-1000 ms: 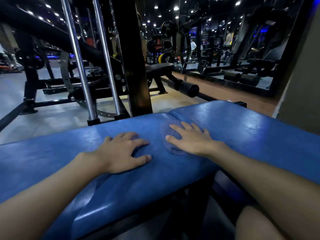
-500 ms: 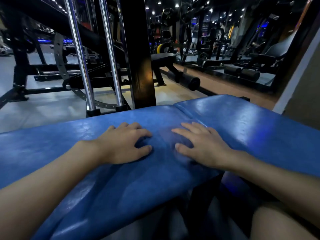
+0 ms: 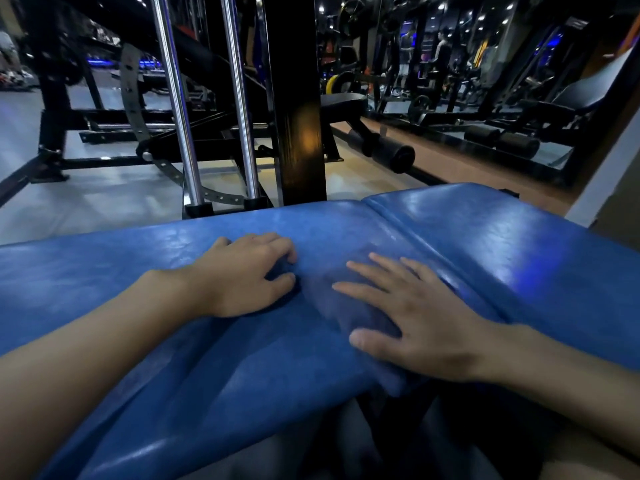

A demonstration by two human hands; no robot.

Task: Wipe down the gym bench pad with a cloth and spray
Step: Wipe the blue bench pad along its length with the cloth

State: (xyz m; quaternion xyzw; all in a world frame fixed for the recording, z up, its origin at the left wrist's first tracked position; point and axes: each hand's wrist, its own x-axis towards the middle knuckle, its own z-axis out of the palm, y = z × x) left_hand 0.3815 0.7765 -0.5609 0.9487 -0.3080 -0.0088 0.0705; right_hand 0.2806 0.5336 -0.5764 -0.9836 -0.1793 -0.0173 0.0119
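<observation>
Blue cloth (image 3: 349,313) lies under right hand (image 3: 426,327), palm flat, fingers straight, pressing it onto pad (image 3: 519,244). Left hand (image 3: 242,275) sits just beside cloth's left edge, fingers curled on pad; cannot tell whether it pinches cloth. Cloth's long axis runs across pad, near end draped over front edge. Pad runs left-right past both hands, with seam (image 3: 398,232) just beyond right fingertips. Right hand is best placed for the stroke. Spray not in view.
</observation>
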